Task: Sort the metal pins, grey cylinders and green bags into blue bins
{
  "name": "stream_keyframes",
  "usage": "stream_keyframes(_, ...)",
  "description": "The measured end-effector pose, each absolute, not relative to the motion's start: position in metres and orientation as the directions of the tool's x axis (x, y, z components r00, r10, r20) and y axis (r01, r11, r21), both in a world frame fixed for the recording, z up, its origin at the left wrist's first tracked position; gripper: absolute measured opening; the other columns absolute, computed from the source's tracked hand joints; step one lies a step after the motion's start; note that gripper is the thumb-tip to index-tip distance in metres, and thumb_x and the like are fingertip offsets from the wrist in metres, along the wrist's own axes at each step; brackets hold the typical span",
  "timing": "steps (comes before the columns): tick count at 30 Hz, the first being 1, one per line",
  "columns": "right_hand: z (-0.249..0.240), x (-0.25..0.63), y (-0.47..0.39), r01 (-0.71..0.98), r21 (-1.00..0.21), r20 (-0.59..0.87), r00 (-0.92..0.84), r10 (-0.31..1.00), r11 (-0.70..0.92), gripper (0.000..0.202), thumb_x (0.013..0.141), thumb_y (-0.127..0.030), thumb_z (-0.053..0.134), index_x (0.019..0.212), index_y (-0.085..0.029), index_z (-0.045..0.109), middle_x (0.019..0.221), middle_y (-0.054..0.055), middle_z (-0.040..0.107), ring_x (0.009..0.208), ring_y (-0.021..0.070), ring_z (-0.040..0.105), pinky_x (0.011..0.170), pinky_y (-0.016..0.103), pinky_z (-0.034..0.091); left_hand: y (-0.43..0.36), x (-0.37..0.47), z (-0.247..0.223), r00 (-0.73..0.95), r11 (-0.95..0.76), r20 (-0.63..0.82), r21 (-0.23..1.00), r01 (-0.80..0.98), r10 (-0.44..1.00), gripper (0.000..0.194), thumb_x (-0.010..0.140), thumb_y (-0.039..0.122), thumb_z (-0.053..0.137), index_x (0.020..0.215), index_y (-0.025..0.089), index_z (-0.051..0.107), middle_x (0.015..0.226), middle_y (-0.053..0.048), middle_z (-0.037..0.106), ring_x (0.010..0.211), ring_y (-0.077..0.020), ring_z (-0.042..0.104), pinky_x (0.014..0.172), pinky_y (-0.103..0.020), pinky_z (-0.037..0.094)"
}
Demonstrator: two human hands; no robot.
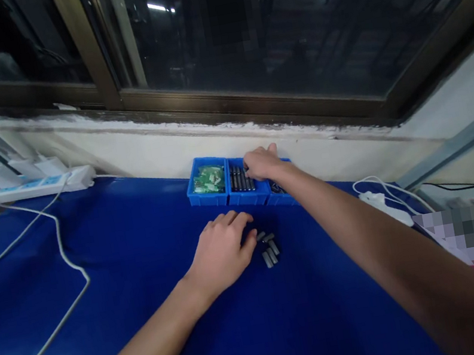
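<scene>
My left hand (224, 249) rests low over the blue table (150, 313), thumb and index finger apart with nothing between them. Just right of those fingertips lie several small dark grey block-like pieces (270, 250) in a loose group. My right hand (262, 162) reaches over the middle blue bin (249, 198), fingers bent down at its right side. Inside that bin, dark rod-like pieces (240, 180) stand in a row. The right fingertips are partly hidden, and what they hold, if anything, cannot be made out.
Left of the middle bin is a blue bin (208, 199) of green circuit boards (208, 178). Another blue bin (281, 198) sits partly behind my right forearm. A white power strip (38, 185) with cables stands back left. A white cabled object (385, 207) lies right. The window wall bounds the back.
</scene>
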State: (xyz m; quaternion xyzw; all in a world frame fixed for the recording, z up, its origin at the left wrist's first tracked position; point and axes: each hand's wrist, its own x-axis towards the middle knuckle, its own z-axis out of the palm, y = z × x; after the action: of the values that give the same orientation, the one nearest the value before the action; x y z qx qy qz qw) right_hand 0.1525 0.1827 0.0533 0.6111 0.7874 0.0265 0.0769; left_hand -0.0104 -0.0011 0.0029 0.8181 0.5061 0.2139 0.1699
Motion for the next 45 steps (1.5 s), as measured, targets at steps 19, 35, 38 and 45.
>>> stream_keyframes(19, 0.044, 0.159, 0.186, 0.972, 0.074, -0.037, -0.22, 0.975, 0.222, 0.016, 0.099, -0.026, 0.071, 0.1, -0.019, 0.086, 0.091, 0.014, 0.078, 0.114, 0.0365, 0.065, 0.098, 0.051, 0.028, -0.003, -0.009, 0.004, 0.432, -0.45, 0.149, 0.448, 0.772, 0.89, 0.027, 0.111, 0.033, 0.056, 0.129, 0.021, 0.073, 0.124, -0.009, 0.078, 0.116, -0.0353, 0.074, 0.1, -0.058, 0.06)
stream_keyframes(35, 0.073, 0.175, 0.126, 0.85, -0.363, 0.487, -0.175, 0.855, 0.381, 0.021, 0.101, -0.032, 0.069, 0.106, -0.026, 0.088, 0.099, 0.007, 0.085, 0.111, 0.0338, 0.071, 0.108, 0.06, 0.04, -0.016, -0.003, -0.002, 0.611, -0.633, 0.164, 0.219, 0.743, 0.774, 0.044, 0.114, 0.025, 0.045, 0.153, 0.026, 0.066, 0.145, -0.011, 0.068, 0.121, -0.0358, 0.066, 0.095, -0.055, 0.058)
stream_keyframes(38, 0.057, 0.18, 0.075, 0.683, -0.576, 0.561, -0.07, 0.825, 0.449, 0.021, 0.097, -0.035, 0.071, 0.104, -0.024, 0.087, 0.09, 0.006, 0.082, 0.09, 0.0271, 0.072, 0.089, 0.047, 0.053, -0.014, -0.002, -0.007, 0.66, -0.679, 0.162, 0.161, 0.716, 0.734, 0.043, 0.113, 0.023, 0.047, 0.149, 0.024, 0.069, 0.135, -0.011, 0.072, 0.119, -0.0355, 0.066, 0.094, -0.053, 0.055)
stream_keyframes(45, 0.003, 0.178, 0.004, 0.543, -0.723, 0.461, -0.079, 0.884, 0.426, 0.02, 0.098, -0.036, 0.072, 0.099, -0.021, 0.085, 0.086, 0.004, 0.081, 0.072, 0.0181, 0.07, 0.07, 0.034, 0.054, -0.005, -0.007, -0.005, 0.633, -0.651, 0.16, 0.11, 0.751, 0.757, 0.035, 0.111, 0.024, 0.051, 0.137, 0.017, 0.073, 0.125, -0.013, 0.075, 0.118, -0.0365, 0.071, 0.094, -0.051, 0.057)
